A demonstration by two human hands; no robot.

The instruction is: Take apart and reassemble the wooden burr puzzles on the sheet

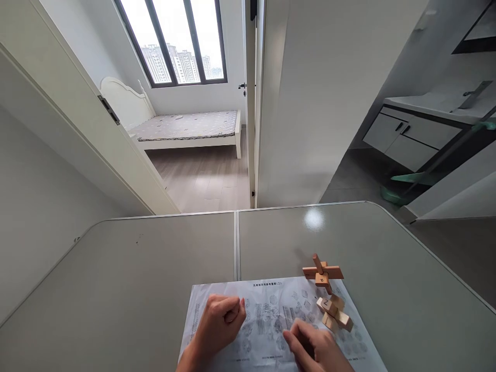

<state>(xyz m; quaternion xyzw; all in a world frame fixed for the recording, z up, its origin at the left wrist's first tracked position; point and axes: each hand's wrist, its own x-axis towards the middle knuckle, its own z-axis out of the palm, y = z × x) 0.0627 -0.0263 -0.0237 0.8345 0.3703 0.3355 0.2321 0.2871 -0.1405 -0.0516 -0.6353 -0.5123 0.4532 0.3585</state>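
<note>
Hands: 2. L hand (220, 320) curled in loose fist, knuckles up, over L-centre of sheet; can't tell if anything's inside. R hand (313, 343) fingers curled, thumb near index, approx half closed; inside hidden, can't tell re: hold.
Wood assemblies: 2, both interlocked blocks. Reddish one (321, 276) sits at far R corner of sheet, bars sticking out sideways and up. Pale one (337, 313) lies on R part of sheet, just beyond R hand; near reddish one, can't tell if touching.
Sheet: 1, white (209, 297), printed w/ small diagrams, lightly creased; near edge out of frame.
Table: 1 grey top (116, 289), 2 halves, 1 seam (237, 243) running to sheet's far edge.
Edges: pale rim all along far side, corners cut; sheet well in from L & R rims.
Room: wide tabletop L of sheet, narrower R; strip betw. sheet & far rim. Gap betw. hands, over print.
</note>
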